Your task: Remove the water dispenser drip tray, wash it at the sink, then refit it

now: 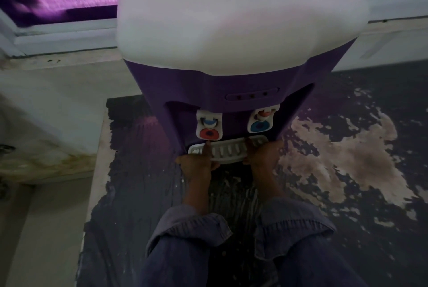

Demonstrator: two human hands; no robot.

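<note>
A purple water dispenser [208,92] with a white top stands in front of me. Its white slotted drip tray [228,150] sits at the base of the recess, below the two taps [209,125]. My left hand [196,164] grips the tray's left part, thumb on the grille. My right hand [261,154] grips the tray's right part in the same way. Both wrists come out of rolled blue sleeves. The tray's front edge is partly hidden by my fingers.
The dispenser stands on a dark floor [347,217] with worn pale patches to the right. A pale stained ledge or basin [46,124] is at the left. A window frame [64,34] with purple curtain runs behind the dispenser.
</note>
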